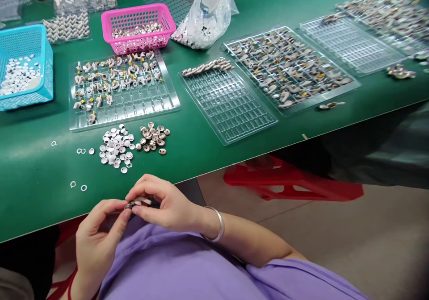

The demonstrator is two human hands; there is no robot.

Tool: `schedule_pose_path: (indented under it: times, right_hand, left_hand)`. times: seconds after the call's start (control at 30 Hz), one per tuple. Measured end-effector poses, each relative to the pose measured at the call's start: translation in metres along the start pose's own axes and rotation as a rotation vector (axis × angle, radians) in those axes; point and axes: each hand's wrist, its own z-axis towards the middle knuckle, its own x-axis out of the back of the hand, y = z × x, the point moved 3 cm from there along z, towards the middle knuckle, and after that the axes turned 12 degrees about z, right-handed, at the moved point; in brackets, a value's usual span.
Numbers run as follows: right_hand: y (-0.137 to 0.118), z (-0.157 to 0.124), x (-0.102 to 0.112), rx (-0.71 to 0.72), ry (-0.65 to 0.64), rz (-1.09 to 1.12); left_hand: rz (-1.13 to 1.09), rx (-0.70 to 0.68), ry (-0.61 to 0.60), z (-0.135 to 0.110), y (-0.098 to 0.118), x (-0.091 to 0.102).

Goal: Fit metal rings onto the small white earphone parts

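In front of my purple top, just off the table's edge, both my hands meet at a small earbud part [145, 201] with a pale stem and a dark round end. My left hand [98, 235] pinches the dark end between thumb and forefinger. From the other side, my right hand [164, 204] closes thumb and fingers around the stem. Fingertips hide much of the part. Nearest on the table are a pile of white round caps [115, 146] and a smaller pile of beige cups [153, 137]. Behind them, a clear tray [134, 112] holds rows of curved earbud pieces with yellow bits.
A blue basket [48, 68] of white discs and a pink basket [134, 47] stand behind. Right of them are a plastic bag [209, 18] and more clear trays [234, 108]. Loose rings [83, 187] lie at left. A red stool [288, 179] is under the table beside another person's dark clothing.
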Motion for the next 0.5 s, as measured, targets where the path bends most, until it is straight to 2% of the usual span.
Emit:
schedule_pose_path:
  times: [0.17,0.3,0.4,0.43,0.5]
  right_hand:
    - [-0.004,-0.001,-0.001,0.141,-0.004,-0.199]
    - [-0.007,-0.002,0.005,0.153,0.009,-0.297]
    - [-0.013,-0.002,0.021,0.123,0.091,-0.363]
    - [-0.015,-0.002,0.028,0.106,0.134,-0.381]
    - [-0.018,-0.002,0.042,0.064,0.217,-0.392]
  left_hand:
    - [0.01,0.004,-0.012,0.001,0.002,-0.003]
    - [0.054,-0.065,-0.038,0.01,0.005,-0.01]
    - [0.208,-0.202,-0.065,0.032,0.011,-0.019]
    - [0.314,-0.271,-0.046,0.042,0.013,-0.022]
    - [0.405,-0.321,-0.01,0.066,0.016,-0.028]
